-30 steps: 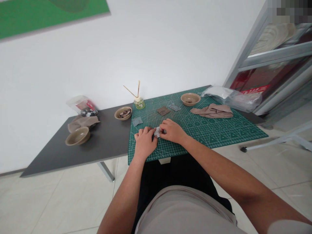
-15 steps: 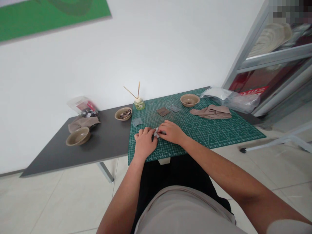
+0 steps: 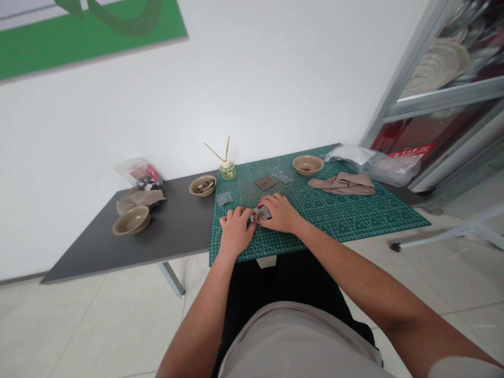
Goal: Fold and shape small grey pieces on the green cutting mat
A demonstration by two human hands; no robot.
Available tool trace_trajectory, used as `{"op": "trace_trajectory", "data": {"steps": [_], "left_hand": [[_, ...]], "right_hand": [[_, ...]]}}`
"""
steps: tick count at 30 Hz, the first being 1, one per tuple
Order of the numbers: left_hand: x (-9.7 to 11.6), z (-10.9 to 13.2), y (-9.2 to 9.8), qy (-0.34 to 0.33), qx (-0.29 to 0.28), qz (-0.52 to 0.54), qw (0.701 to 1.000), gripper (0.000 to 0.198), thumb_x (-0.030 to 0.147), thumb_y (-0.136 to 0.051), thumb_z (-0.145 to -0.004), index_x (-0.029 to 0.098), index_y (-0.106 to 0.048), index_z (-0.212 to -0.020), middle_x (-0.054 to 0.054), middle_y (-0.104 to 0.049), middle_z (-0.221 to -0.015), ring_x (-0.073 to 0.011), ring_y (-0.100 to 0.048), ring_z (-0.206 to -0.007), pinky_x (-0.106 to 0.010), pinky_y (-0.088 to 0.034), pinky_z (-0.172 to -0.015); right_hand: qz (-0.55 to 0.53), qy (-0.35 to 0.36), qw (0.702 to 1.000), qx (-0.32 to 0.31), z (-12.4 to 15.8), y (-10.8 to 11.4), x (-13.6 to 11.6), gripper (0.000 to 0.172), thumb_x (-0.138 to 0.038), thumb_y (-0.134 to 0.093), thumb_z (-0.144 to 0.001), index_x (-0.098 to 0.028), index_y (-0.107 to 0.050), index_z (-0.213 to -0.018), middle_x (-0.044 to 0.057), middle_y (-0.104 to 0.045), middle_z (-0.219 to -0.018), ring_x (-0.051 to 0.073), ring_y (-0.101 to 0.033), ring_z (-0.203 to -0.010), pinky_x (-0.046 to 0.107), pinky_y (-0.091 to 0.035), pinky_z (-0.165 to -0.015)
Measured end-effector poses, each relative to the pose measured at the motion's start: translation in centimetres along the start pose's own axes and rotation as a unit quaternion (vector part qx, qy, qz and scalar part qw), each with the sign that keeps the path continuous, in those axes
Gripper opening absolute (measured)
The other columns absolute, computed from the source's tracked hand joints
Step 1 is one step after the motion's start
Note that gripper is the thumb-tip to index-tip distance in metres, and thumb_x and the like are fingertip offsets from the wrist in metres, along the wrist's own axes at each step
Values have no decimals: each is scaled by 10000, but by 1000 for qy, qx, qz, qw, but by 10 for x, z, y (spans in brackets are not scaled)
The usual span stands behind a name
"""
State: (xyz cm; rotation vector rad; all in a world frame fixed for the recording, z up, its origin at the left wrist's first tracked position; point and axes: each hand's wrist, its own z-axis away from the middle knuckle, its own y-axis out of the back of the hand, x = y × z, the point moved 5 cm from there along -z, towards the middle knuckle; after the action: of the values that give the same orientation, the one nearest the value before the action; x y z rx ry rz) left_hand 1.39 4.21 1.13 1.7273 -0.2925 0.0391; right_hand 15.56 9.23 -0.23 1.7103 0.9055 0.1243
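Over the green cutting mat (image 3: 334,212), near its front left, my two hands meet at a small flat grey-and-brown patchy piece (image 3: 260,213), whose exact kind I cannot make out. My left hand (image 3: 237,228) is closed on its left end, fingers curled and thumb beside it. From the other side, my right hand (image 3: 279,214) grips the right end, fingers bent over it. The fingers partly hide the piece. Just beyond them lie a small clear packet (image 3: 224,199), a brown square (image 3: 265,182) and another clear packet (image 3: 282,177).
A bowl of small pieces (image 3: 202,186) and a reed diffuser (image 3: 227,169) stand behind. At right are another bowl (image 3: 308,165), a brown cloth (image 3: 342,184) and a plastic bag (image 3: 372,164). A bowl (image 3: 132,220), cloth (image 3: 137,199) and filled bag (image 3: 142,174) sit left.
More of the grey-and-brown piece now shows between my hands. My right hand has shifted slightly, its fingers now lying over the right end. The whole view has tilted a little.
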Motion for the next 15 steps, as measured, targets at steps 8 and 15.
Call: {"op": "trace_trajectory", "data": {"steps": [8, 15], "left_hand": [[-20, 0, 7, 49, 100, 170, 979, 109, 287, -569, -887, 230, -574, -980, -34, -670, -1020, -229, -560, -1013, -404, -389, -919], [-38, -3, -1, 69, 171, 356, 916, 134, 215, -595, -798, 229, -525, -912, 11, -617, -854, -151, -587, -785, -288, -454, -765]], "right_hand": [[11, -26, 999, -22, -4, 0, -1, 445, -433, -719, -738, -169, -630, -1085, 118, -620, -1186, 311, -500, -1085, 435, -373, -893], [-182, -121, 976, -16, -13, 11, 15, 297, -244, -736, -718, -170, -608, -976, 24, -664, -898, 188, -579, -817, 284, -391, -731]]}}
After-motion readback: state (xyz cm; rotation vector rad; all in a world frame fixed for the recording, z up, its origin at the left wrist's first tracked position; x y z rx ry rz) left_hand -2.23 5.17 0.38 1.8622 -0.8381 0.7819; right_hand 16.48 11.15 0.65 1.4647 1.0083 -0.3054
